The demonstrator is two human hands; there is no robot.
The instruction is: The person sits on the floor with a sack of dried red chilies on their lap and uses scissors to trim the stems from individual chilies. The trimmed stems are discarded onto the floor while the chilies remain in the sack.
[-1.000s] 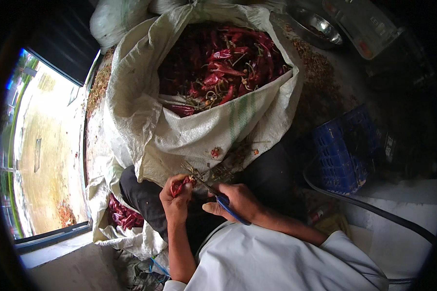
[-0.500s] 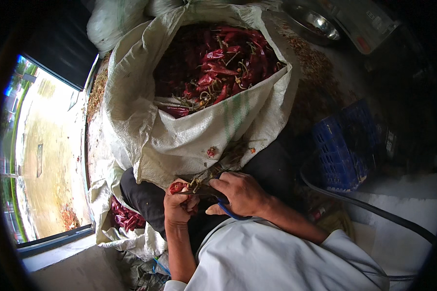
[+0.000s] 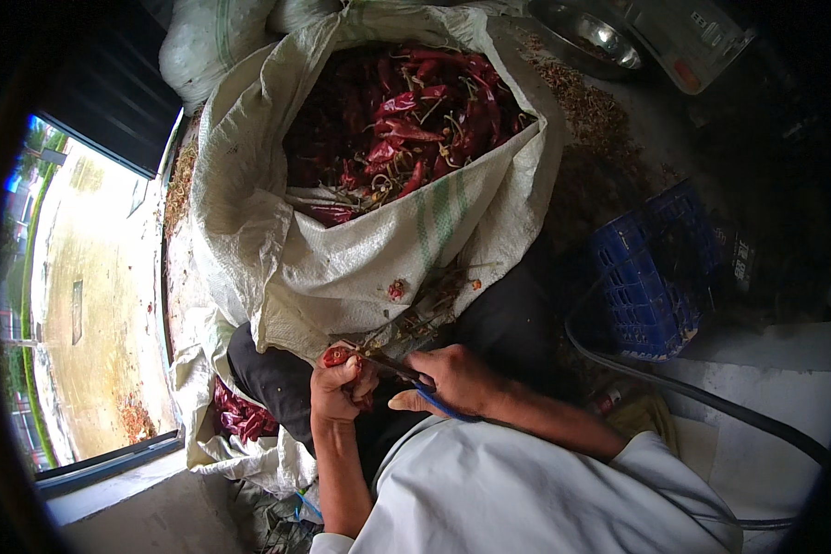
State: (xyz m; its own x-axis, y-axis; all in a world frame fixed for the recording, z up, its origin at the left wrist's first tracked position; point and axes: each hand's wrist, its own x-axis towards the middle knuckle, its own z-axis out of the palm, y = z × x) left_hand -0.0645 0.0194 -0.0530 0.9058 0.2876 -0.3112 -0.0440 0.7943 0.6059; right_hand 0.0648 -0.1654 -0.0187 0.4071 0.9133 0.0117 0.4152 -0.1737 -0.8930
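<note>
My left hand (image 3: pixel 338 388) is closed around dried red chilies (image 3: pixel 335 356); their stem ends stick out above the thumb. In my right hand (image 3: pixel 454 380) are scissors (image 3: pixel 431 399) with blue handles, their dark blades reaching left to the stems beside my left hand. Beyond both hands stands a large white woven sack (image 3: pixel 342 268), its mouth rolled open. Many dried red chilies (image 3: pixel 402 125) with pale stems fill it. On the sack's near fold lie cut stem bits (image 3: pixel 425 319) and a small red chili piece (image 3: pixel 396 290).
A blue plastic crate (image 3: pixel 642 286) stands at the right, with a black hose (image 3: pixel 702 392) curving near it. At the far right is a metal bowl (image 3: pixel 586 42). Another sack of chilies (image 3: pixel 242 415) sits at the lower left, by a bright doorway (image 3: pixel 102 295). Stem debris (image 3: pixel 586 111) litters the floor.
The scissors have turned, so the blades now slant up to the left toward the stems. My right hand has shifted slightly down and right; the left still grips the chilies.
</note>
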